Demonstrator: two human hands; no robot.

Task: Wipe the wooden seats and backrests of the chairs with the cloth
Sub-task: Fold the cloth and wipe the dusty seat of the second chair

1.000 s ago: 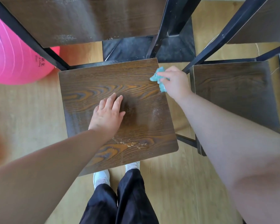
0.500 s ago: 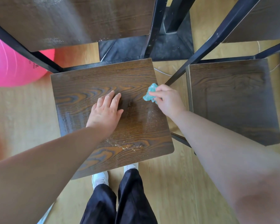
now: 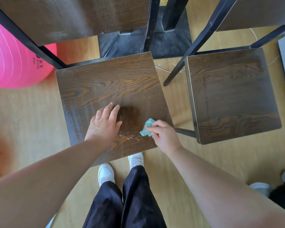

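pinching cloth point(image 3: 147, 127) near seat point(image 3: 105, 83) front-right edge, right hand point(image 3: 164, 135).

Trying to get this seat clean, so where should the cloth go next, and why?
Probably sweep the cloth in the right hand slightly leftward over the crumbs: they lie on the seat just beside it, near the front edge, by the flat left hand.

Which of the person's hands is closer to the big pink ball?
Left. The left hand rests flat on the seat, toward the pink ball; the right hand, gripping the cloth, is at the seat's opposite edge, farther away.
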